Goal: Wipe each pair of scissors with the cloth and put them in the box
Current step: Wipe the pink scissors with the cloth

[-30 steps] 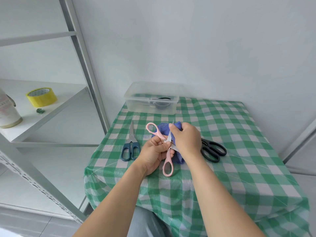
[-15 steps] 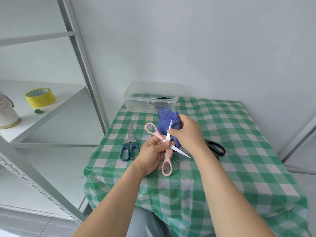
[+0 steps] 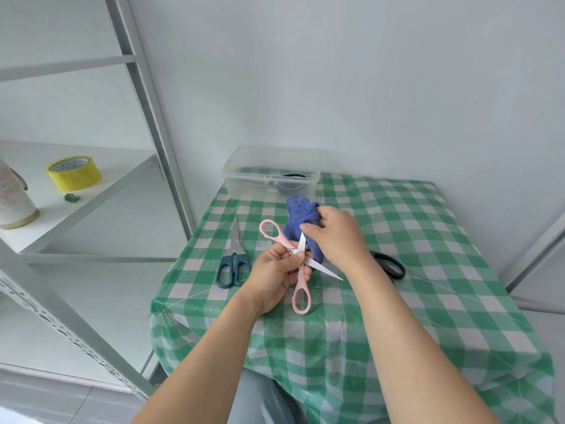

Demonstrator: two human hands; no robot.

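1. The right hand (image 3: 336, 237) pinched the blue cloth (image 3: 298, 215) round one blade of the pink scissors (image 3: 300, 275). It had slid toward 12 o'clock from where it sat a second earlier, low over both blades.
2. The left hand (image 3: 272, 276) gripped the scissors at the pivot, above the tablecloth (image 3: 428, 240); that grip looked unchanged.
3. The other blade had come bare, pointing to 4 o'clock. It was probably wiped already, leaving this blade before boxing.
4. Blue-handled scissors (image 3: 234, 247) at 9 o'clock and black scissors (image 3: 376, 255) at 3 o'clock apparently waited. The box (image 3: 244, 179) stood at 12 o'clock.
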